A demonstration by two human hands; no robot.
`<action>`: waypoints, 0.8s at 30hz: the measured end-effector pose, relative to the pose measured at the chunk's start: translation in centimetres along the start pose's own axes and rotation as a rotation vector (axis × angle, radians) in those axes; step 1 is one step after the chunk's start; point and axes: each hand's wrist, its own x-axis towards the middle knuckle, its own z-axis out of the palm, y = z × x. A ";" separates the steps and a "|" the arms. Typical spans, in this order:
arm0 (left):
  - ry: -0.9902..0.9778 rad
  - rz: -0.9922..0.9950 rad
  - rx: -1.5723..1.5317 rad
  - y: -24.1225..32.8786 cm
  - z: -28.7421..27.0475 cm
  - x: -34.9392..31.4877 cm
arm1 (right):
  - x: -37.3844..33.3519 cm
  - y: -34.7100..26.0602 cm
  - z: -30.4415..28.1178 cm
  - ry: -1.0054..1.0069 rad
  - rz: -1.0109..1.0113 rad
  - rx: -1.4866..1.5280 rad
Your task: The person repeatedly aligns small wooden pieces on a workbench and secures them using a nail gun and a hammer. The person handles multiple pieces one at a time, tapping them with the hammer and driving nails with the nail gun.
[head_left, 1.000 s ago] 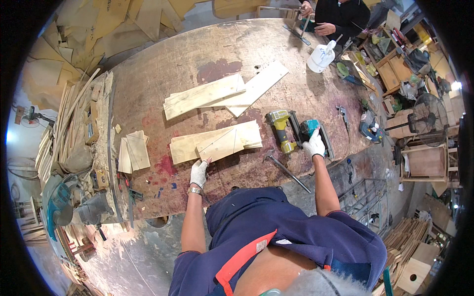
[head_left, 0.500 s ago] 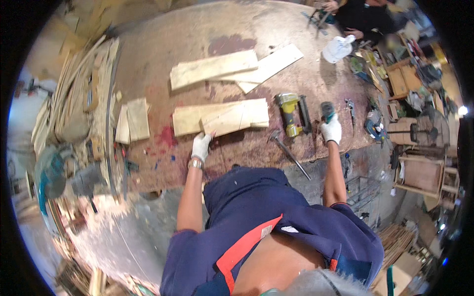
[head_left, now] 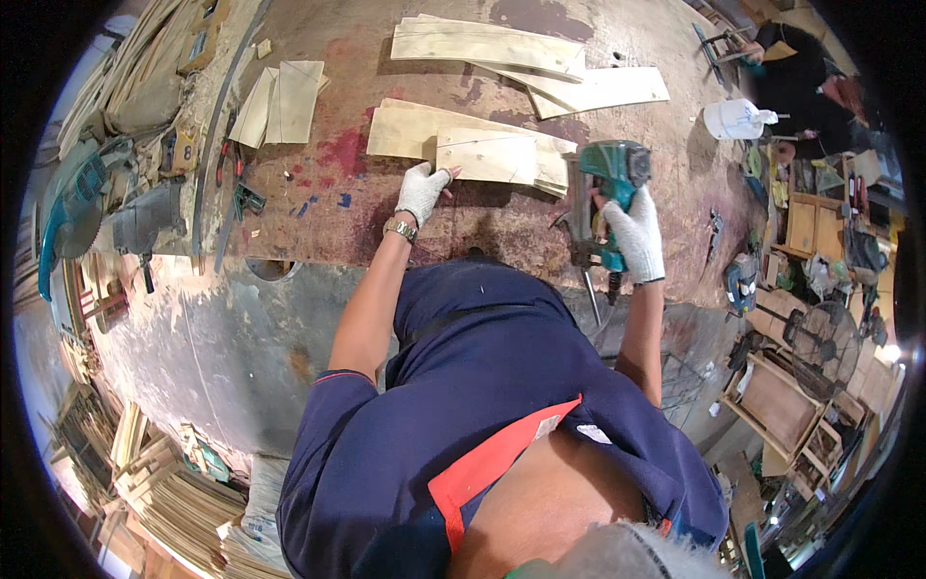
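My gloved left hand pinches the near left corner of a short wooden board. That board lies across longer pale boards on the workbench. In my gloved right hand is a teal nail gun, my fingers wrapped round its grip. It stands over the bench just right of the boards' ends. A hammer shows partly below it, its handle jutting past the bench's near edge; the rest is covered by the nail gun.
More boards lie farther back, and short pieces at the left. A white jug stands at the far right. Pliers, a wrench and a circular saw lie around. Another person is at the far right.
My right hand has moved left with the nail gun, bringing it beside the boards. The yellow nail gun seen earlier there no longer shows. The view has shifted; my left hand stays at the short board.
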 end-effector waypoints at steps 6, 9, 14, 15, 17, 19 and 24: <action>0.022 0.024 0.103 1.0 0.2 0.1 | 1.9 0.1 3.8 -0.160 -0.016 0.048; 0.030 0.056 0.121 0.5 0.2 0.7 | 2.7 0.5 4.9 -0.152 -0.044 0.024; 0.041 0.044 0.160 1.6 0.4 0.2 | 3.2 0.8 5.8 -0.179 -0.046 0.102; 0.053 0.055 0.163 1.4 0.4 0.3 | 3.5 1.3 5.9 -0.178 -0.064 0.104; 0.072 0.071 0.166 1.0 0.5 0.4 | 3.5 2.2 6.0 -0.174 -0.061 0.094; 0.094 0.084 0.162 0.5 0.5 0.8 | 3.5 2.2 6.1 -0.170 -0.024 0.069; 0.129 0.057 0.222 1.0 0.7 0.6 | 3.1 1.1 6.0 -0.171 -0.018 -0.088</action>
